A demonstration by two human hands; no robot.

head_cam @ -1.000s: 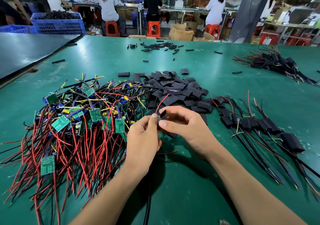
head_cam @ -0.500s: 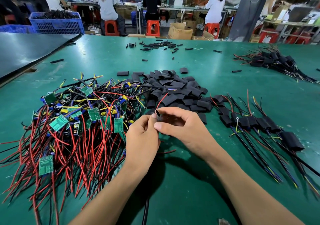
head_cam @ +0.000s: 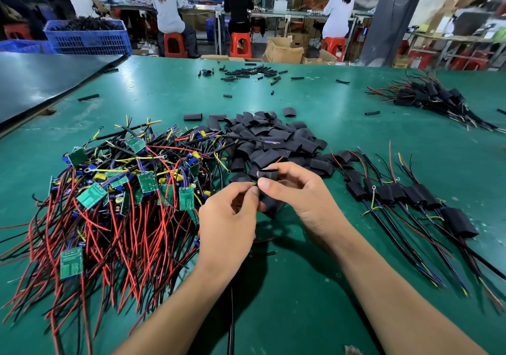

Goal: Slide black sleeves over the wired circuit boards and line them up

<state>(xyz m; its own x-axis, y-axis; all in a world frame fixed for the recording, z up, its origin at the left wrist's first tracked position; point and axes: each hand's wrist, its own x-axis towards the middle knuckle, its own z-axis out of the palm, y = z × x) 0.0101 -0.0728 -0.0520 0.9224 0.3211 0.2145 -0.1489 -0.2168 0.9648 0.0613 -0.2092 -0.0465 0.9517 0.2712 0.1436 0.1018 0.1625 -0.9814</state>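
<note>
Both forearms reach in from the near edge over the green surface (head_cam: 301, 294); a black wire (head_cam: 231, 313) runs out from under the left wrist toward the viewer; the left hand (head_cam: 227, 218) has its fingers curled, thumb and forefinger pinching the left edge of a black sleeve (head_cam: 271, 204); the right hand (head_cam: 298, 193) grips the same sleeve from the other side, thumb in front and fingers arched over its open top, holding it just above the surface at the middle; whether a board sits inside it is hidden; left of the hands lies a tangled heap of green boards (head_cam: 147, 181) with red, black and yellow wires (head_cam: 109, 231) splaying toward the near left corner; right of the hands a row of sleeved boards (head_cam: 397, 193) lies side by side, wires trailing to the near right; just beyond the hands is a heap of loose sleeves (head_cam: 268, 135), touching the board heap on its left; farther back lie thin black tubes (head_cam: 246, 71), and at far right a bundle (head_cam: 427, 94) of sleeved boards; a dark top (head_cam: 41, 78) adjoins at left; beyond stand a blue crate (head_cam: 87, 37) and people (head_cam: 167, 7) seated on red stools (head_cam: 240, 45).
</note>
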